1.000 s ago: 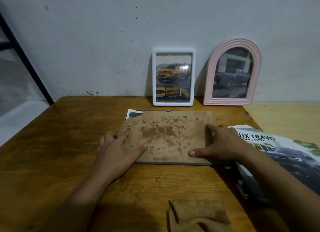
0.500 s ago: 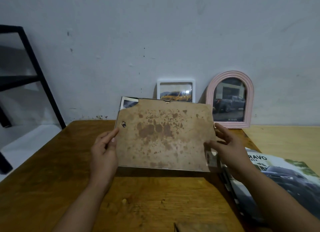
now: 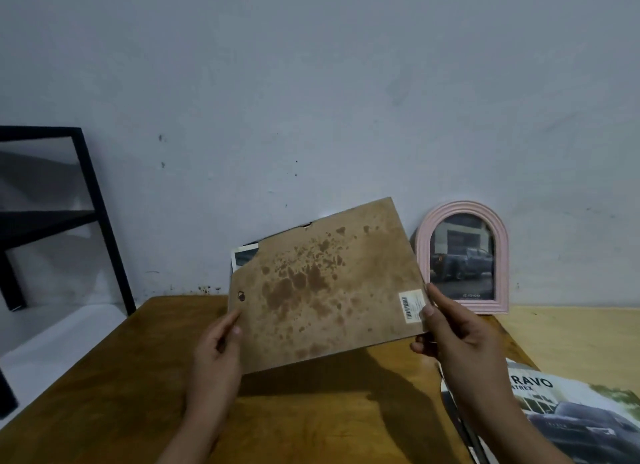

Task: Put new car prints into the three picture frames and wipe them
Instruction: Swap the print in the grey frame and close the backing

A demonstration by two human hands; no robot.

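**Now: stained frame held up over the table**

Up in the air above the brown wooden table [image 3: 311, 411], the rectangular picture frame with its blotchy brown backing board [image 3: 325, 287] tilts, back toward the camera. The left hand [image 3: 216, 356] pinches its lower left edge; the right hand [image 3: 453, 332] grips the right edge beside a barcode sticker [image 3: 411, 305]. A car print [image 3: 245, 256] peeks out behind. Just beside, the pink arched frame [image 3: 462, 257] leans on the wall; a car brochure [image 3: 571, 418] lies nearby.

A matt, stained fibreboard frame backing [image 3: 325, 283], a wooden table [image 3: 311, 418], a glossy paper brochure [image 3: 571, 415], a ridged pink frame [image 3: 462, 255].
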